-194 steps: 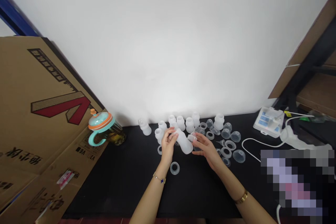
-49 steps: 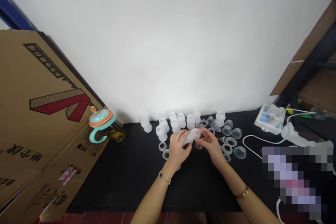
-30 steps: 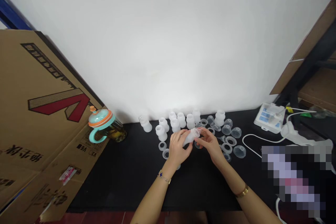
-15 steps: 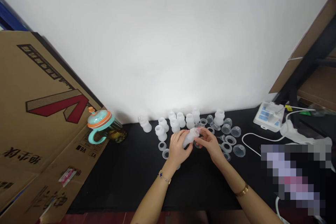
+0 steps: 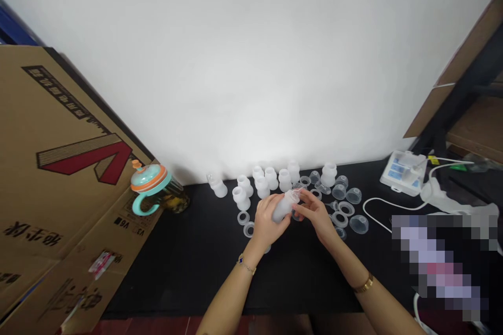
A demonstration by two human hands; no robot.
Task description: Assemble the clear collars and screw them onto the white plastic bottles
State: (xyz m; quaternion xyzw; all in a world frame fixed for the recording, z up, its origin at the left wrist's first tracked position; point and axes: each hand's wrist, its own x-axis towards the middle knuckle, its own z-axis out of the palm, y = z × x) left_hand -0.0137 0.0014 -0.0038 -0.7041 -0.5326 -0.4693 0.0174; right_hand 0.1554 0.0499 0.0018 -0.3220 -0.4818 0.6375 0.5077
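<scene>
"White bottle (image 5: 282, 209) sits tilted between your hands above the counter (image 5: 188, 261), near the standing bottles (image 5: 241, 200). Head view: how's your grip?"

"Your left hand (image 5: 265, 222) curls closed around its body; your right hand (image 5: 316, 215) has its fingertips drawn together at the clear part (image 5: 295, 195) by the neck."

"What might go wrong for you?"

"Loosen your left fingers while the right ones press, and that smooth side could slip; an off-centre push could seat the clear part crooked."

"Your bottle's aim?"

"Neck up, rightward and away from you; long axis slanting from lower left to upper right."
</scene>
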